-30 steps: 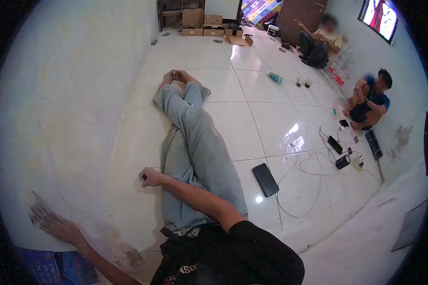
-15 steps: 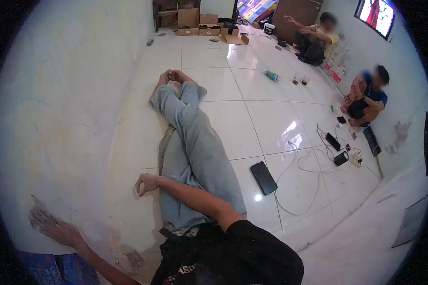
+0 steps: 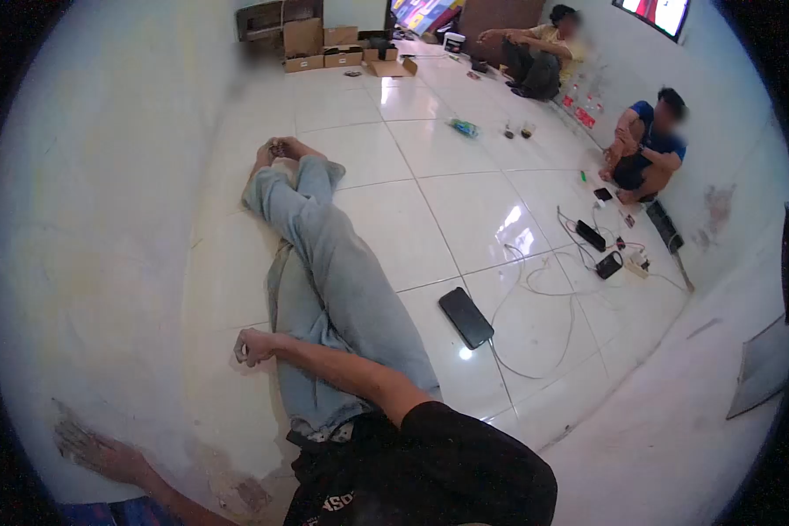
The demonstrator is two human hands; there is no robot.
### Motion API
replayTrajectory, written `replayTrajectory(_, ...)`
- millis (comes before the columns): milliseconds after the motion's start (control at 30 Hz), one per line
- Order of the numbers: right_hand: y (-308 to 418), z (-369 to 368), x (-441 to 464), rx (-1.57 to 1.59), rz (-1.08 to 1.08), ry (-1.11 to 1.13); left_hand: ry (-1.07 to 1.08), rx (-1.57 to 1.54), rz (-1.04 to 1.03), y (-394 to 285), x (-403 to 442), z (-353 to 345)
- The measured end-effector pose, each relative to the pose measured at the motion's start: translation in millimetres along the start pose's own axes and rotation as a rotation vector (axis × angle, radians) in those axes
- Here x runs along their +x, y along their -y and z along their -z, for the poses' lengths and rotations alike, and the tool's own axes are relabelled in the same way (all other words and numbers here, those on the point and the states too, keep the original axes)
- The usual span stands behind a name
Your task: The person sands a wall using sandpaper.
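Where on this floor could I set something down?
Bare tiles lie between the jeans and the phone, and more between the phone and green packet. It's crowded near the right wall: cables, black devices, plugs.

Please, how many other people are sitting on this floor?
2. The nearer person sits by the right wall; the farther person sits by the same wall, farther back.

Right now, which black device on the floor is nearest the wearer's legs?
The phone beside the jeans; the other black devices lie farther off, nearer the right wall.
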State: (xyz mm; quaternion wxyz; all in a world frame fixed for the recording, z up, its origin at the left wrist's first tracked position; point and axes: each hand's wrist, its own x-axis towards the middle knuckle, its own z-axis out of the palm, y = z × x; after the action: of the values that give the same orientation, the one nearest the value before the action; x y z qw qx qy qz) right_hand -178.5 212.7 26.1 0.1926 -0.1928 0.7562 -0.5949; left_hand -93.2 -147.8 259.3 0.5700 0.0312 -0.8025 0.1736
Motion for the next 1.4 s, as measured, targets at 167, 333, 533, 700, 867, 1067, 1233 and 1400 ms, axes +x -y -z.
replayTrajectory(167,7.0,4.9,-2.4,-0.032,0.054,0.055,0.827,0.843,0.064,-2.8,6.6,7.0)
replayTrajectory(333,-66.6,-30.4,37.4,-0.049,0.311,0.063,0.449,0.457,0.001,-11.1,13.5,17.8)
replayTrajectory(533,-60.1,-31.4,24.1,-0.539,0.115,-0.144,0.458,0.439,-0.009,-24.4,23.1,35.9)
replayTrajectory(700,14.9,-2.3,-3.8,-0.325,0.050,-0.025,0.004,-0.022,0.000,-1.9,3.3,8.6)
replayTrajectory(867,14.3,1.2,-7.1,-0.056,0.150,-0.241,0.017,-0.054,0.069,-10.2,9.6,17.2)
replayTrajectory(1067,9.5,0.1,-3.4,-0.197,0.174,-0.203,0.013,0.018,-0.004,-8.4,7.6,15.6)
replayTrajectory(1233,-76.2,-45.1,21.8,-0.944,0.517,-0.547,0.011,0.027,-0.021,-3.2,6.6,11.6)
replayTrajectory(1400,-18.0,-17.3,5.7,-0.358,-0.017,0.308,0.123,0.019,0.024,-6.4,9.0,21.5)
